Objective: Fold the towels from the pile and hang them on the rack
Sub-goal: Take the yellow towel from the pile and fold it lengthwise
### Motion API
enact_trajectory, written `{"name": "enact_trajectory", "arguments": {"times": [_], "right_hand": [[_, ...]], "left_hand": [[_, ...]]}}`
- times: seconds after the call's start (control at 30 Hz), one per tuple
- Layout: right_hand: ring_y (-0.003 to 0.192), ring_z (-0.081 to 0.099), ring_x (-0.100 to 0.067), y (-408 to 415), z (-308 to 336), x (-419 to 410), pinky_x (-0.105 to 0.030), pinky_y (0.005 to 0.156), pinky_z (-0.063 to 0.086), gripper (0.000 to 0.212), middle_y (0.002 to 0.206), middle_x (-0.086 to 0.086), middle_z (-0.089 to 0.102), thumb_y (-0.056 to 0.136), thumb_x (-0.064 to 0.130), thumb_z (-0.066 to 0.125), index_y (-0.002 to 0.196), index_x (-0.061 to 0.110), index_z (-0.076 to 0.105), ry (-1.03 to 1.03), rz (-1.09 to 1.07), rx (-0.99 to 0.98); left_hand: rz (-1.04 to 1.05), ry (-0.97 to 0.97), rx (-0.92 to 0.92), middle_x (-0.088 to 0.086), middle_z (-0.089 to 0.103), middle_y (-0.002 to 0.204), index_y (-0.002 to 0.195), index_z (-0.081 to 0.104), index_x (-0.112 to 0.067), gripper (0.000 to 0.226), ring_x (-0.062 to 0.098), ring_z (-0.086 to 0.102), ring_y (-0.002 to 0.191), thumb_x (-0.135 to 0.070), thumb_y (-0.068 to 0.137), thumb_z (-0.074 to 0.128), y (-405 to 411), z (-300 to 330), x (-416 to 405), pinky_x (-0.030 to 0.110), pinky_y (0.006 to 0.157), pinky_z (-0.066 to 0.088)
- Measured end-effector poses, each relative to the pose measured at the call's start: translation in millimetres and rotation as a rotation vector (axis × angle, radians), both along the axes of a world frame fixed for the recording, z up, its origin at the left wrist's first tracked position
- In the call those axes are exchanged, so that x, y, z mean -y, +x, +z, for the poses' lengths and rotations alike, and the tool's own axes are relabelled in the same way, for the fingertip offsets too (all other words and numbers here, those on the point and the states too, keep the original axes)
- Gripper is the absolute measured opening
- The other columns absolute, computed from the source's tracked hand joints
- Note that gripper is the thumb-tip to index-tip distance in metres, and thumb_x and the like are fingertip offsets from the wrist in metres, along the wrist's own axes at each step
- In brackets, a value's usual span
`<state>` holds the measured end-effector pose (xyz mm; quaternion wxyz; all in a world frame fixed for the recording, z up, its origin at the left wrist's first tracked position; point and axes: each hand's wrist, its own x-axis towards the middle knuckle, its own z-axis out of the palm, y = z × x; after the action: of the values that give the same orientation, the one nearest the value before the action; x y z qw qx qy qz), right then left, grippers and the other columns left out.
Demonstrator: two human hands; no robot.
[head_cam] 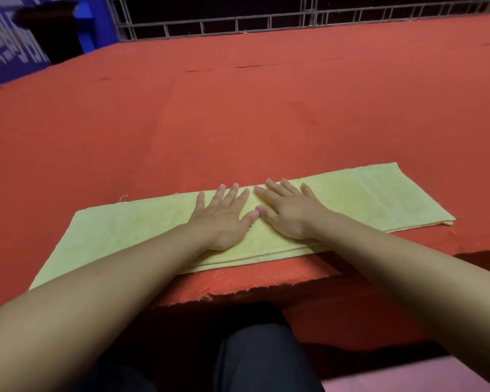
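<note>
A pale yellow towel (374, 196) lies folded into a long strip near the front edge of the red-covered table (238, 114). Layered edges show along its near side. My left hand (224, 215) lies flat on the towel's middle, fingers straight and spread. Right beside it, my right hand (287, 210) also presses flat on the towel, the two thumbs almost touching. No pile of towels and no rack can be seen.
A metal grid fence (238, 22) runs along the table's far edge. A blue panel with white lettering (9, 46) stands at the far left. The red cloth's frayed edge (238, 290) hangs over the near side, above my dark-clothed knee (263, 360).
</note>
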<state>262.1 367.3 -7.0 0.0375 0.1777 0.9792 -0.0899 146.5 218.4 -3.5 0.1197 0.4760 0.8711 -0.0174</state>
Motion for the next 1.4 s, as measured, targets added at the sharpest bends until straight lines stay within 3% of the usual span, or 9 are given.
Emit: {"name": "enact_trajectory", "arguments": {"times": [0.37,0.53,0.67,0.73,0.83,0.97,1.13,1.27,1.4], "right_hand": [[0.152,-0.006,-0.021,72.8,10.3,-91.6,-0.055,0.120,-0.002,0.061,0.165,0.007,-0.002,0.098,0.062,0.012,0.155,0.041,0.002,0.075,-0.285,0.007],[0.152,-0.004,-0.021,97.2,-3.3,-119.4,-0.055,0.119,-0.003,0.063,0.165,0.009,-0.003,0.096,0.065,0.012,0.154,0.042,0.004,-0.004,-0.381,0.065],[0.148,0.017,-0.025,93.7,6.5,-129.6,-0.056,0.114,0.014,0.060,0.162,0.006,0.020,0.098,0.062,0.019,0.153,0.038,0.023,-0.001,-0.405,-0.072],[0.138,0.034,-0.029,96.0,12.9,-145.5,-0.052,0.107,0.026,0.048,0.151,0.001,0.041,0.102,0.050,0.030,0.146,0.033,0.039,0.070,-0.489,-0.260],[0.127,0.044,-0.030,101.8,16.7,-178.3,-0.047,0.102,0.036,0.037,0.136,-0.001,0.055,0.101,0.028,0.043,0.136,0.031,0.052,0.078,-0.531,-0.420],[0.126,0.044,-0.028,108.1,13.7,-211.3,-0.047,0.103,0.039,0.038,0.134,0.004,0.058,0.098,0.021,0.051,0.134,0.034,0.055,0.045,-0.534,-0.373],[0.123,0.050,-0.025,109.3,4.4,-227.9,-0.043,0.098,0.044,0.032,0.124,0.006,0.065,0.099,0.023,0.052,0.128,0.031,0.059,0.064,-0.518,-0.341],[0.116,0.052,-0.024,109.5,5.2,-232.0,-0.041,0.092,0.046,0.032,0.114,0.004,0.067,0.097,0.020,0.054,0.128,0.030,0.058,0.077,-0.493,-0.387],[0.103,0.057,-0.017,114.7,15.1,-235.6,-0.032,0.089,0.046,0.039,0.103,0.007,0.062,0.093,0.013,0.058,0.130,0.028,0.057,-0.079,-0.480,-0.498]], "left_hand": [[-0.212,0.142,-0.054,-0.008,-0.014,0.164,0.155,-0.008,-0.037,0.059,0.016,-0.016,0.150,-0.054,0.101,0.010,49.8,9.7,-81.3,0.054,0.120,-0.009],[-0.257,0.023,0.011,-0.009,-0.017,0.163,0.154,-0.009,-0.040,0.061,0.016,-0.018,0.149,-0.061,0.098,0.006,63.1,-2.6,-111.5,0.055,0.119,-0.010],[-0.214,0.120,0.001,-0.009,0.005,0.165,0.155,0.010,-0.037,0.060,0.017,0.001,0.152,-0.060,0.099,0.008,58.4,8.3,-122.9,0.054,0.121,-0.003],[-0.186,0.217,-0.016,-0.006,0.030,0.159,0.150,0.029,-0.035,0.054,0.020,0.024,0.147,-0.056,0.101,0.018,58.7,12.8,-138.0,0.051,0.120,0.014],[-0.119,0.384,-0.020,-0.002,0.059,0.135,0.136,0.049,-0.032,0.040,0.026,0.050,0.126,-0.046,0.103,0.032,64.4,17.5,-167.6,0.042,0.103,0.037],[-0.018,0.491,0.059,0.002,0.066,0.124,0.127,0.057,-0.034,0.029,0.029,0.057,0.116,-0.036,0.102,0.042,66.0,13.5,-209.8,0.036,0.091,0.041],[-0.016,0.542,0.071,-0.008,0.069,0.112,0.113,0.065,-0.033,0.018,0.021,0.056,0.111,-0.033,0.097,0.055,62.1,-2.4,-227.4,0.036,0.089,0.045],[-0.029,0.578,0.094,-0.013,0.069,0.108,0.121,0.060,-0.032,0.024,0.016,0.053,0.112,-0.035,0.097,0.057,61.4,-4.7,-223.9,0.038,0.092,0.045],[-0.037,0.585,0.112,-0.014,0.068,0.105,0.123,0.058,-0.032,0.026,0.016,0.057,0.108,-0.029,0.096,0.059,65.4,0.7,-225.3,0.038,0.092,0.047]]}}
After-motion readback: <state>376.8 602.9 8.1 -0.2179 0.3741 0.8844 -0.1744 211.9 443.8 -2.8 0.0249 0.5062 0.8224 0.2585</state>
